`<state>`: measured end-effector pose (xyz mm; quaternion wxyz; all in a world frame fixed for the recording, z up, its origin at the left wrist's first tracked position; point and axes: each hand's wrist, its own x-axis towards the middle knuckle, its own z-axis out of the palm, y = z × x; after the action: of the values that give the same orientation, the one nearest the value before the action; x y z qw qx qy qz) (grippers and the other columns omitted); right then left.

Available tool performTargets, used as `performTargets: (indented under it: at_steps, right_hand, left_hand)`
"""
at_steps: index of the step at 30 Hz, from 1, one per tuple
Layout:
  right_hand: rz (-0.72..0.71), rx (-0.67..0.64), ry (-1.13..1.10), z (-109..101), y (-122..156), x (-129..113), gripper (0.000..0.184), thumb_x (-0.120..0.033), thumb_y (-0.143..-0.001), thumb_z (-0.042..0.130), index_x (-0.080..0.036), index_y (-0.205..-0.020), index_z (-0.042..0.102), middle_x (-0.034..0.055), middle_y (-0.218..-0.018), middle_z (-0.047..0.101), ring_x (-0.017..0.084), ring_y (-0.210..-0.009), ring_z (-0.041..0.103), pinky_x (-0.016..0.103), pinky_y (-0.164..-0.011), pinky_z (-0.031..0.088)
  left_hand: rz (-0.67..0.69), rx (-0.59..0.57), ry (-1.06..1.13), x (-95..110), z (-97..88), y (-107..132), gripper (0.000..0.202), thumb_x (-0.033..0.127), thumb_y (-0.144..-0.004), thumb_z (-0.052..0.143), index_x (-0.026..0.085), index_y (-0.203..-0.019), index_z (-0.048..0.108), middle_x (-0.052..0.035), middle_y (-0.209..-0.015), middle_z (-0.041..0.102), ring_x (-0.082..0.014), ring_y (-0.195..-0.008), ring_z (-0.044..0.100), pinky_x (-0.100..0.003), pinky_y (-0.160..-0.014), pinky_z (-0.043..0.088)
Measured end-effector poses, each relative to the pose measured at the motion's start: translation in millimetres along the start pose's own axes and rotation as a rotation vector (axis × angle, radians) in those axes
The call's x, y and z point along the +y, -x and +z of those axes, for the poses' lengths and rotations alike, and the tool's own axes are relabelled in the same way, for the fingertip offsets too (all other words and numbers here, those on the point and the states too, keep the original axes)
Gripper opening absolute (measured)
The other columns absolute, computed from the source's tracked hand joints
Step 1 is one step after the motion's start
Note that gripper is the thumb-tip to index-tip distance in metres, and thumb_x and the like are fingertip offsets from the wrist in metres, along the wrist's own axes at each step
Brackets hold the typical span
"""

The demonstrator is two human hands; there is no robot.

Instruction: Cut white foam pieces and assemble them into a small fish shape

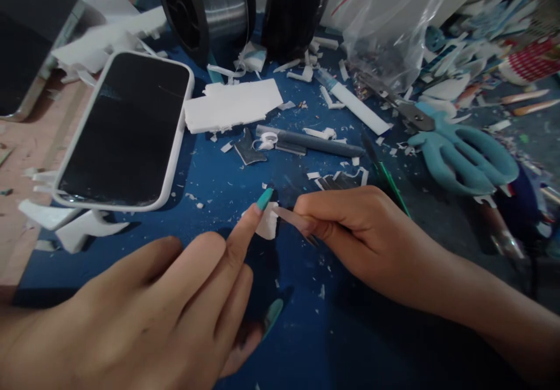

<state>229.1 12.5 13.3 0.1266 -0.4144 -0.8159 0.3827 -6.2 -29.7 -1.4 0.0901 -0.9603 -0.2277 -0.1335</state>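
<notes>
Head view.

- Left hand: index finger stretched out, its teal nail tip pressing on a small white piece. The other fingers lie loose on the mat and grip nothing.
- Right hand: fingers pinched narrow, and a pale point sticks out toward the piece's right edge. Nail or tool: cannot tell. A green stick runs behind the knuckles; whether it is held is unclear.
- The piece lies flat on the mat between both hands, just below the phone.

Judgement on technique: press the piece straight down so it cannot pivot. Keep the left fingertip back from the edge being worked. Move the point in short, shallow strokes, away from the pinning finger. Scraps near the piece could lift it, so brush them aside.

Writing: the bottle shows white letters cut by the top edge, perhaps "EPS". The phone screen is dark. No text can be made out on the spool, bag or scissors.
</notes>
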Motion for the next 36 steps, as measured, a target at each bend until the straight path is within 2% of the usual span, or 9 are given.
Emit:
performTargets:
  at_steps: [5,10,14,22,27,33,36]
  right_hand:
    - [-0.020,0.017,0.012,0.5,-0.4,0.9,0.037,-0.015,-0.095,0.047,-0.018,-0.059,0.038,-0.0065,-0.052,0.033,0.005,-0.046,0.034,0.022,-0.046,0.025]
    - [-0.021,0.013,0.000,0.4,-0.4,1.0,0.037,-0.014,-0.095,0.046,-0.018,-0.059,0.039,-0.0067,-0.052,0.033,0.005,-0.045,0.033,0.023,-0.046,0.024]
    - [-0.022,0.014,0.012,0.1,-0.1,1.3,0.037,-0.013,-0.095,0.047,-0.018,-0.059,0.038,-0.0068,-0.052,0.033,0.005,-0.045,0.033,0.023,-0.046,0.024]
    - [-0.041,0.022,0.026,0.7,0.1,0.6,0.037,-0.014,-0.095,0.047,-0.018,-0.060,0.037,-0.0070,-0.052,0.033,0.004,-0.045,0.034,0.022,-0.046,0.025]
    - [-0.043,0.034,0.051,1.2,0.6,-0.2,0.037,-0.012,-0.093,0.046,-0.019,-0.060,0.033,-0.0069,-0.052,0.031,0.004,-0.043,0.031,0.022,-0.045,0.023]
    - [-0.066,0.059,0.084,3.1,1.2,0.0,0.038,-0.017,-0.096,0.047,-0.018,-0.060,0.035,-0.0071,-0.052,0.031,0.004,-0.042,0.032,0.022,-0.045,0.025]
    - [-0.085,0.083,0.125,4.9,2.8,-0.6,0.037,-0.015,-0.095,0.048,-0.018,-0.061,0.036,-0.0073,-0.052,0.031,0.003,-0.043,0.031,0.021,-0.046,0.025]
  left_hand:
    - [0.014,-0.003,0.025,2.2,-0.9,-2.3,0.028,0.037,-0.088,0.053,0.014,-0.090,0.069,-0.0098,-0.113,0.072,-0.0199,-0.061,0.068,-0.029,-0.034,0.050]
    - [-0.075,0.030,0.120,3.0,-1.1,4.4,0.027,0.038,-0.085,0.058,0.017,-0.097,0.069,-0.0049,-0.119,0.069,-0.0192,-0.065,0.068,-0.028,-0.039,0.052]
    - [-0.046,0.016,0.075,4.5,0.9,6.4,0.029,0.041,-0.087,0.056,0.017,-0.096,0.068,-0.0065,-0.123,0.068,-0.0190,-0.063,0.067,-0.028,-0.037,0.049]
    - [0.015,-0.030,-0.006,3.2,-2.2,3.7,0.036,0.044,-0.088,0.051,0.014,-0.100,0.068,-0.0093,-0.116,0.071,-0.0198,-0.061,0.066,-0.030,-0.038,0.049]
    - [0.016,-0.067,-0.021,5.9,-4.3,3.1,0.035,0.044,-0.089,0.051,0.016,-0.100,0.069,-0.0090,-0.116,0.071,-0.0184,-0.059,0.064,-0.030,-0.036,0.048]
    - [0.006,-0.073,-0.036,9.4,-0.7,3.2,0.039,0.044,-0.092,0.042,0.015,-0.099,0.068,-0.0104,-0.116,0.071,-0.0208,-0.068,0.067,-0.031,-0.037,0.049]
    - [-0.027,-0.066,0.003,10.5,1.3,4.1,0.038,0.045,-0.091,0.046,0.015,-0.096,0.067,-0.0117,-0.122,0.069,-0.0212,-0.066,0.067,-0.032,-0.037,0.048]
